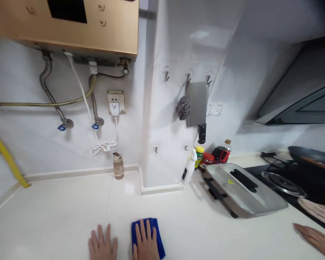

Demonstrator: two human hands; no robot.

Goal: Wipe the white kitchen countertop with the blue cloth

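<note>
While the person's left hand point(102, 245) lies palm down on the glossy white countertop point(65, 209), its fingers straight, spread and holding nothing, the right hand point(146, 243) rests flat on a folded, deep-blue fabric cloth point(158, 234), its fingers extended and slightly parted across the top rather than curled round it. The cloth lies near the front of the countertop, just to the right of the left hand and in front of a square white wall pillar point(165, 166). Behind the hands, well apart from them, a translucent brownish bottle with a darker lid point(118, 168) stands upright near the wall. A silvery wire scouring ball point(183, 107) and a broad steel cleaver with a black handle point(197, 103) hang from hooks on the pillar. Farther right stand a white plastic spray bottle point(189, 168) and a rectangular pan with a black-handled clear lid point(254, 200), the latter beside a black stovetop point(311, 182). At the right edge, another person's hand point(315, 237) reaches in, cut off by the border.
</note>
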